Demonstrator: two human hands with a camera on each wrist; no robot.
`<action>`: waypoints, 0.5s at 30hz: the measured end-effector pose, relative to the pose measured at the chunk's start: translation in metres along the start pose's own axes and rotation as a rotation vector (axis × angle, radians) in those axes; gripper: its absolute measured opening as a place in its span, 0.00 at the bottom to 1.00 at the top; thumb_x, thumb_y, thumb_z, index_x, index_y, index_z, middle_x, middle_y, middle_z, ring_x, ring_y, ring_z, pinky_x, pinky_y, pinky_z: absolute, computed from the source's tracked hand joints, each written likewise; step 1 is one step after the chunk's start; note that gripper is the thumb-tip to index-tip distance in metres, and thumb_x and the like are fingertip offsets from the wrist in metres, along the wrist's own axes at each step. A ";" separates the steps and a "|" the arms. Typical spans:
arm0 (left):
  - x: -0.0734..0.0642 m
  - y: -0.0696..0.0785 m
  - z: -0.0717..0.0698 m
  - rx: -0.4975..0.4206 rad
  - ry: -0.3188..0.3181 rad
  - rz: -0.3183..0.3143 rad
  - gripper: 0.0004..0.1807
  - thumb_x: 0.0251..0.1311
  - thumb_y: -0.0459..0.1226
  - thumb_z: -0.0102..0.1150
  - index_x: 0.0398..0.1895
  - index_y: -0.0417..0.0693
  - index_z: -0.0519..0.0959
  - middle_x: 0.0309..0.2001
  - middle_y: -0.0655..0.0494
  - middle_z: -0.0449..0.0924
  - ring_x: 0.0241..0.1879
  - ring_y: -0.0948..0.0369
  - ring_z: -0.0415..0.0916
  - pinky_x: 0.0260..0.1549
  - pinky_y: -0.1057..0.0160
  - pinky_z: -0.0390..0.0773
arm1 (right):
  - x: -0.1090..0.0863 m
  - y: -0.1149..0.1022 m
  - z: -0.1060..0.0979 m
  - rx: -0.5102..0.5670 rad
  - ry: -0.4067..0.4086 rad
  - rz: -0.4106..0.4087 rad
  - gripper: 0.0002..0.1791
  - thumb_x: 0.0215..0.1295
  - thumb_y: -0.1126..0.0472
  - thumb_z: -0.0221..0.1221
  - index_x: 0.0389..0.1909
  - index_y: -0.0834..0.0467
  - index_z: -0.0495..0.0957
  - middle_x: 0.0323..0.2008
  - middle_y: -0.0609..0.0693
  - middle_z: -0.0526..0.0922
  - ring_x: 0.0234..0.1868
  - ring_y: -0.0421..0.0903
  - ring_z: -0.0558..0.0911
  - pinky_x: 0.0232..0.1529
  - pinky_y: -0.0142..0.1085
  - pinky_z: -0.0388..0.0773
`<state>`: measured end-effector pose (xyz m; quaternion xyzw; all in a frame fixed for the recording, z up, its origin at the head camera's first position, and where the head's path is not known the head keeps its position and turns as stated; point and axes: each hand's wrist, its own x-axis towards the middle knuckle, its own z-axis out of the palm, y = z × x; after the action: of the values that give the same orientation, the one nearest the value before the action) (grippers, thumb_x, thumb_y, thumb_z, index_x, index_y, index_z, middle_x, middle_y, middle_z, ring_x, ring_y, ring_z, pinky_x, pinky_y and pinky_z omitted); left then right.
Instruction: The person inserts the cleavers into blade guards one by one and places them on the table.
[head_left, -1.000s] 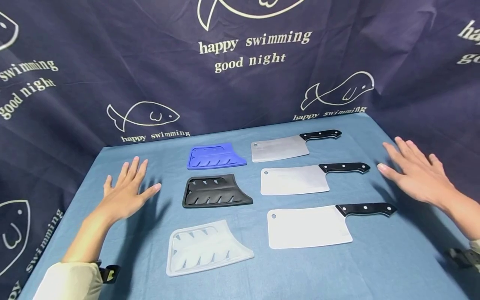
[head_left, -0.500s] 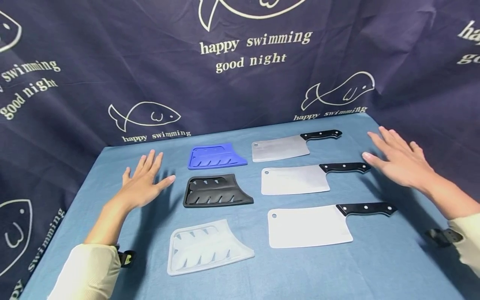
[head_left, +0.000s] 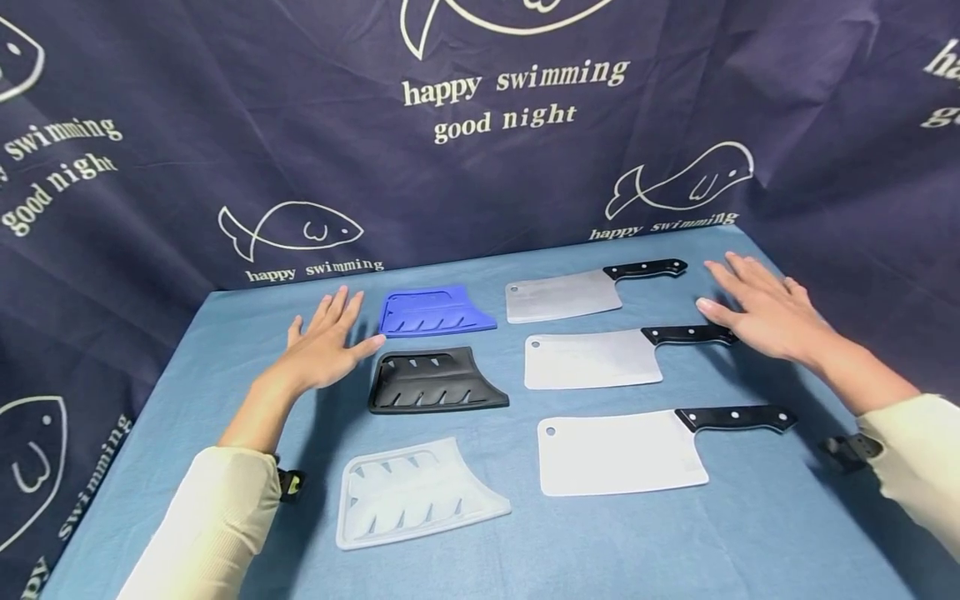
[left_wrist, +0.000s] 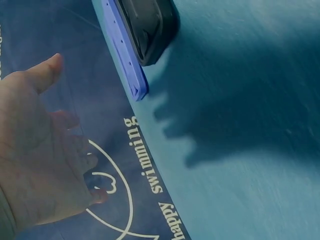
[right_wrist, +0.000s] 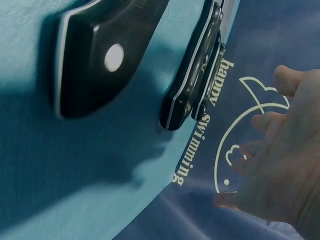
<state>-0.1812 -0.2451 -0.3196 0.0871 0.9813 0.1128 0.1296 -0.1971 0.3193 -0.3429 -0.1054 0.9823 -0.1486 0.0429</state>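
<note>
My left hand (head_left: 318, 350), fingers spread, hovers above the cloth just left of the blue blade cover (head_left: 435, 311) and the black blade cover (head_left: 435, 382). It holds nothing. Nearest to me lies a translucent white blade cover (head_left: 416, 493). Over on the right, my right hand (head_left: 768, 312) is in the air with its fingers extended, overlapping the handle end of the middle cleaver (head_left: 592, 360) in the head view. A far cleaver (head_left: 562, 297) and a near cleaver (head_left: 618, 454) lie in the same column, black handles pointing right. In the right wrist view, the near cleaver's handle (right_wrist: 105, 60) looms large.
Blue cloth (head_left: 600, 550) covers the table. A dark navy curtain (head_left: 525, 183) with fish drawings and white lettering hangs behind the table and along both sides. Cream sleeves (head_left: 217, 508) cover my forearms, with a dark strap-on device (head_left: 291, 483) at the left wrist.
Both hands have moved inward, the left rightward toward the covers and the right leftward toward the cleaver handles. The covers and cleavers have stayed in place.
</note>
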 end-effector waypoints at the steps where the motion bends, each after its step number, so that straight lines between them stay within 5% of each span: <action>1: 0.002 0.001 0.000 0.002 0.000 0.001 0.47 0.65 0.66 0.33 0.77 0.56 0.30 0.76 0.54 0.19 0.74 0.49 0.20 0.62 0.33 0.23 | 0.001 -0.001 0.000 -0.003 -0.003 -0.004 0.42 0.72 0.37 0.39 0.76 0.56 0.41 0.75 0.64 0.34 0.74 0.61 0.32 0.59 0.71 0.32; 15: 0.025 0.012 0.002 -0.054 -0.007 0.008 0.48 0.65 0.66 0.36 0.77 0.53 0.35 0.77 0.53 0.24 0.75 0.50 0.23 0.64 0.35 0.25 | 0.026 -0.015 0.002 -0.017 -0.017 -0.017 0.43 0.70 0.33 0.39 0.77 0.53 0.42 0.75 0.65 0.36 0.73 0.66 0.37 0.59 0.71 0.37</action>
<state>-0.2026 -0.2278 -0.3245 0.0881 0.9770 0.1396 0.1351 -0.2190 0.2996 -0.3415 -0.1156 0.9822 -0.1399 0.0489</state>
